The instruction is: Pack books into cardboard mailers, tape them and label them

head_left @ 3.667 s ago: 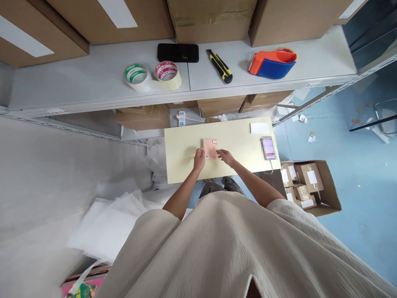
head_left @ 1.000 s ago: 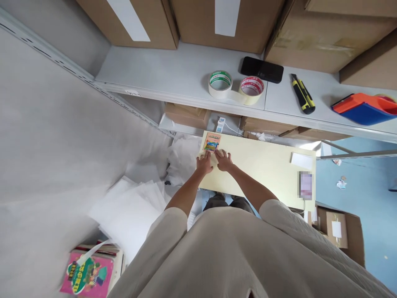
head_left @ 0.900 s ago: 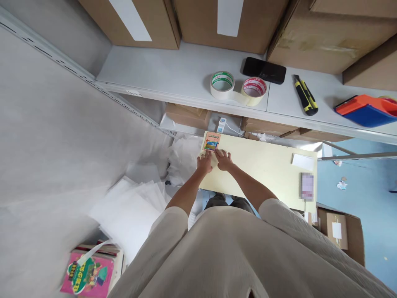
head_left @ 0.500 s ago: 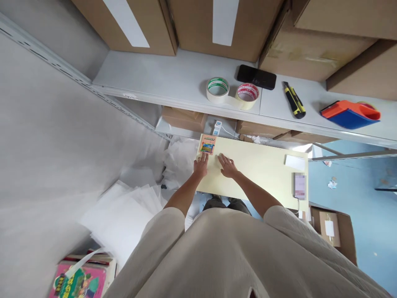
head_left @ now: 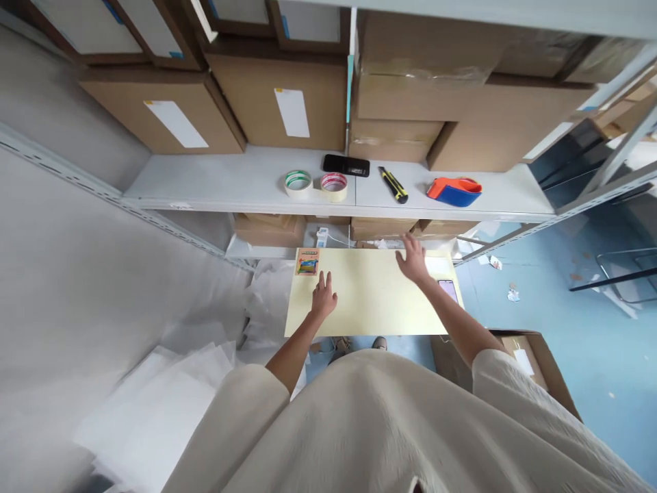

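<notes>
My left hand (head_left: 324,297) is over the left part of the pale yellow tabletop (head_left: 364,294), fingers apart and nothing in them. Just beyond its fingertips, a small orange book with a colourful cover picture (head_left: 308,263) lies flat at the table's far left corner. My right hand (head_left: 412,259) is raised above the right side of the table, its fingers spread and holding nothing. Below and right of it lies a phone with a lit screen (head_left: 448,289). A white sheet (head_left: 438,266) shows partly behind my right wrist.
On the shelf (head_left: 226,179) beyond stand two tape rolls (head_left: 298,183), a black phone (head_left: 346,165), a yellow-black box cutter (head_left: 393,185) and an orange-blue tape dispenser (head_left: 454,191). Cardboard boxes (head_left: 287,103) fill the shelves. White foam sheets (head_left: 154,411) are piled at left; an open carton (head_left: 544,363) stands at right.
My right hand has lifted off the tabletop and moved right towards the white sheet. My left hand has come away from the orange book. The camera view has tilted up and turned right.
</notes>
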`<state>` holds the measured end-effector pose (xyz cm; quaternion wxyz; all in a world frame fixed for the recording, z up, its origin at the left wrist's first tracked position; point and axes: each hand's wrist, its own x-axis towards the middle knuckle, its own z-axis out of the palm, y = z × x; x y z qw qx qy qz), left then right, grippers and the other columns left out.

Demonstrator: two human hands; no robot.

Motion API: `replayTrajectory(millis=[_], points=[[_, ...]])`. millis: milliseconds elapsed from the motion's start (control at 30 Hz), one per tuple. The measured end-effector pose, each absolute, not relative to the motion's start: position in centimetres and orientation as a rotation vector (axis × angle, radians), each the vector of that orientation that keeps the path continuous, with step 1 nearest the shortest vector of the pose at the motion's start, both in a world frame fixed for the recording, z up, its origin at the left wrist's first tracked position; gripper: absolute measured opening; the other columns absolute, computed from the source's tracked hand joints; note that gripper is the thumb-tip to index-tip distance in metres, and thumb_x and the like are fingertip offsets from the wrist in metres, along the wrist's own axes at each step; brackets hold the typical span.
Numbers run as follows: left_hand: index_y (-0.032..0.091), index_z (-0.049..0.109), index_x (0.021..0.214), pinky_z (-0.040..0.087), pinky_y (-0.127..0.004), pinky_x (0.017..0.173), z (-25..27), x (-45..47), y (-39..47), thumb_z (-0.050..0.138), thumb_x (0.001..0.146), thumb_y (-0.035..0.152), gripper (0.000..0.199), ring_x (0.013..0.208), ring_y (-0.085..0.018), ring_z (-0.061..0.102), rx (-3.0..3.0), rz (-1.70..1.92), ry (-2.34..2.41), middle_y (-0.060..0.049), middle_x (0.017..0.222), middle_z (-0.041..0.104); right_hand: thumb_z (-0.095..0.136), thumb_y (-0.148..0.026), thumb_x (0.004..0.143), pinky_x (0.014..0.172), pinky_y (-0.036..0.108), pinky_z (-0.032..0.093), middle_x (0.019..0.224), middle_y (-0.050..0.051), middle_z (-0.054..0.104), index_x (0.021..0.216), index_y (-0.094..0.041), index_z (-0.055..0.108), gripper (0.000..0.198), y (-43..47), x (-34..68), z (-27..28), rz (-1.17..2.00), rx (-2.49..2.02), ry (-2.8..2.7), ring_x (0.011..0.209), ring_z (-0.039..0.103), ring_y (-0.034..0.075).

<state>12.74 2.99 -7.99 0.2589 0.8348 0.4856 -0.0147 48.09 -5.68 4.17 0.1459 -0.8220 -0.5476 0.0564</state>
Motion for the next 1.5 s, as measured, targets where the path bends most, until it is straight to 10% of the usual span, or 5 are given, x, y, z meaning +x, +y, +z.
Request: replayTrajectory(millis=[200,667,1033,1500], points=[[0.021,0.016,0.186,0.045,-0.059,0.133,-4.5,19.1,-0.1,0.06,0.104,0.026,0.093,0.173,-0.041,0.039,2.286,0.157,1.194,-0.024,0.193,0.016,0.042,-0.038,0.107,0.125,0.072,0.035,0.18,0.027,0.041,0.18,-0.017,0.037,0.076,-4.1,60.3,12.6,-0.339,-2.355,-1.369,0.163,0.035,0.046],[0.022,0.032,0.181,0.041,-0.055,0.136,-2.9,24.1,-8.7,0.061,0.105,0.022,0.081,0.174,-0.036,0.039,2.247,0.162,1.195,-0.024,0.192,0.02,0.049,-0.03,0.106,0.118,0.074,0.031,0.153,0.027,0.064,0.157,-0.014,0.064,0.055,-5.8,67.8,15.1,-0.301,-2.244,-1.587,0.141,0.042,0.048],[0.018,0.044,0.175,0.04,-0.05,0.138,-4.1,27.4,-12.4,0.059,0.108,0.023,0.068,0.172,-0.035,0.043,2.196,0.01,1.099,-0.022,0.193,0.021,0.05,-0.036,0.108,0.103,0.047,0.052,0.134,0.021,0.073,0.131,-0.02,0.07,0.035,-19.6,57.6,3.7,0.227,-2.314,-1.387,0.131,0.063,0.038],[0.023,0.052,0.17,0.04,-0.05,0.139,-6.9,25.7,-14.4,0.065,0.108,0.03,0.064,0.172,-0.035,0.042,2.092,-0.043,1.059,-0.017,0.191,0.029,0.063,-0.029,0.103,0.104,0.043,0.051,0.122,0.019,0.08,0.12,-0.019,0.075,0.023,-25.9,52.2,-7.8,0.734,-2.695,-0.891,0.12,0.075,0.034]])
